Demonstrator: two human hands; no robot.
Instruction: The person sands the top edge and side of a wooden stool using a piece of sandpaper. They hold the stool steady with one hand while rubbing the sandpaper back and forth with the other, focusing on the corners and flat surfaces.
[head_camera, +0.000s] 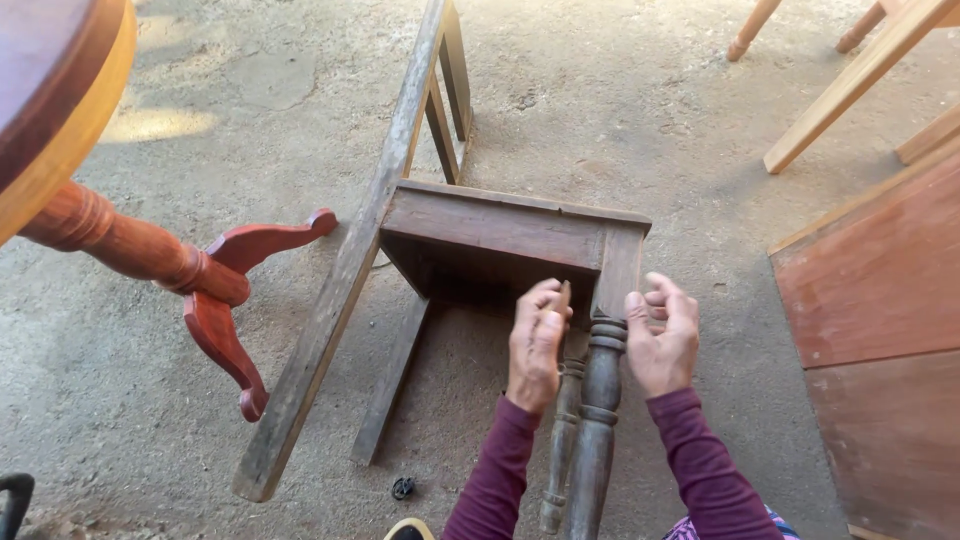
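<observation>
An old grey-brown wooden chair (500, 225) lies on its back on the concrete floor, its seat frame facing me. Two turned front legs (596, 420) point toward me. My left hand (536, 340) is curled against the seat frame just left of the legs, with a thin sliver, maybe a small tool or wood piece, between its fingers. My right hand (662, 335) hovers just right of the nearer turned leg, fingers bent, holding nothing that I can see. Both sleeves are maroon.
A reddish round pedestal table (150, 255) with curved feet lies tilted at the left. A flat reddish wood panel (880, 330) lies at the right. Pale wooden legs and rails (850, 80) stand at the top right. A small dark object (402, 488) rests on the floor.
</observation>
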